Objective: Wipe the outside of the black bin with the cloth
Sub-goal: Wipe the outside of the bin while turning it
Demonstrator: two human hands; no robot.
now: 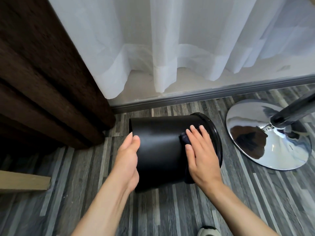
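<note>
Black bin (pixel 158 147) lies on its side left of the chrome base (pixel 272 150), rim toward it. My left hand (pixel 127 160) grips the far end. My right hand (pixel 200 154) (fingers straight) presses the cloth (pixel 184 140) near the rim.

Worn on the head, looking forward and steeply down at the floor (pixel 170 210). Near enough to fill the middle of the frame with the black bin (pixel 160 147) and the left hand (pixel 127 160) and right hand (pixel 201 155) on it. Both forearms entering from the near edge, a shoe toe (pixel 208 231) just showing there. Wide-angle, reaching the white curtain (pixel 170 48) and skirting (pixel 204 95) on the far side, a dark curtain (pixel 42 74) at far left, a chrome base (pixel 272 142) at right. Single view.
</note>
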